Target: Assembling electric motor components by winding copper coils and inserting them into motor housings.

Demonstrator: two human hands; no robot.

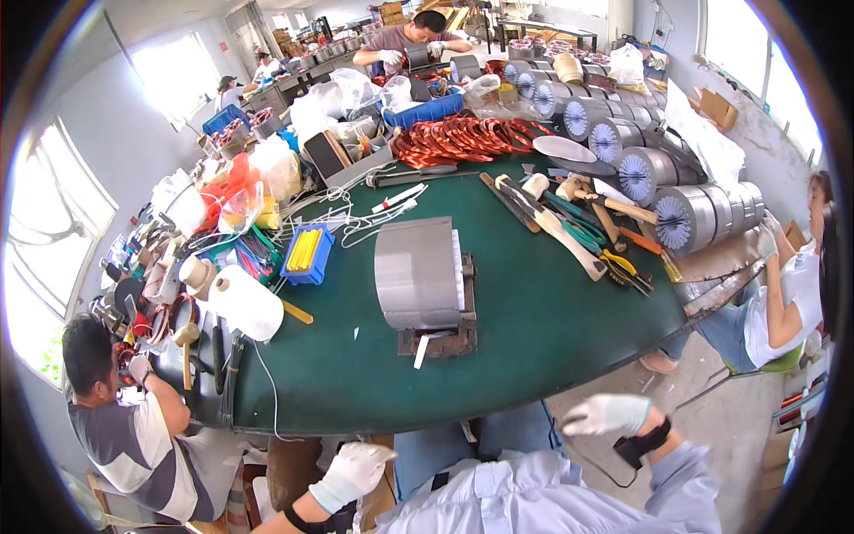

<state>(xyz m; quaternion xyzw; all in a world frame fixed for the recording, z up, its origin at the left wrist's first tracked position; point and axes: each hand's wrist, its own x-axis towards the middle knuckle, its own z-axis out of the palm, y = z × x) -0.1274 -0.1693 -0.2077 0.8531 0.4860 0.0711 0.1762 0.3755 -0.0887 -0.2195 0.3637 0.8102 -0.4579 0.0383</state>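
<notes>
My left hand (358, 472), in a white glove, hovers over my lap below the table's near edge. Its fingers are loosely bent and nothing shows in them. To the right, my right hand (612, 415) is also gloved and held off the table, fingers extended leftward and holding nothing visible. Both hands are apart from the grey cylindrical motor stator core (414, 276), which lies on its side on a small metal stand (463, 340) mid-table. White insulation pieces line its right end. A white strip (421, 352) rests against the stand's front.
Tools, including hammers and yellow-handled pliers (625, 270), lie right of the core on the green table (534, 356). Copper coils (471, 140) and stacked stator cores (703, 216) stand behind. A blue box (309, 254) and thread cone (247, 303) are left. Co-workers sit left, right and far.
</notes>
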